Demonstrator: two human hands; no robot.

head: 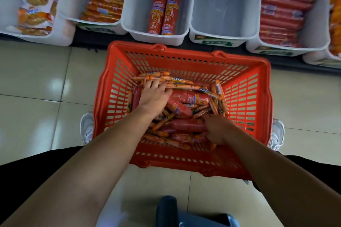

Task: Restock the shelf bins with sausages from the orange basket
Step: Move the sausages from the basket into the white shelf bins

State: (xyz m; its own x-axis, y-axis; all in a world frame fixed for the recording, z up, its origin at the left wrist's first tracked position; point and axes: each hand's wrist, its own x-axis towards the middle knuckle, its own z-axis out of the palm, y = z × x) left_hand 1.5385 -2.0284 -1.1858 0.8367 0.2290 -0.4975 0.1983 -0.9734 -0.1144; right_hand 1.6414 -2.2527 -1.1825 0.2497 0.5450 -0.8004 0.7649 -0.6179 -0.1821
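Two grips were inside the orange basket (243, 97). Your left grip (155, 97) curled round thin sausages (177, 80) just ahead of it; your right grip (217, 129) clasped a thick red sausage (186, 125) at its left. Beyond both, a white bin (140, 16) held two labelled sausages (164, 11).

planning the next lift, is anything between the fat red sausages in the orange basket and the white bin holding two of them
Nothing visible. The open-topped white plastic bin sits just past the far rim of the orange plastic basket. Thin orange sausages lie across some fat red sausages.
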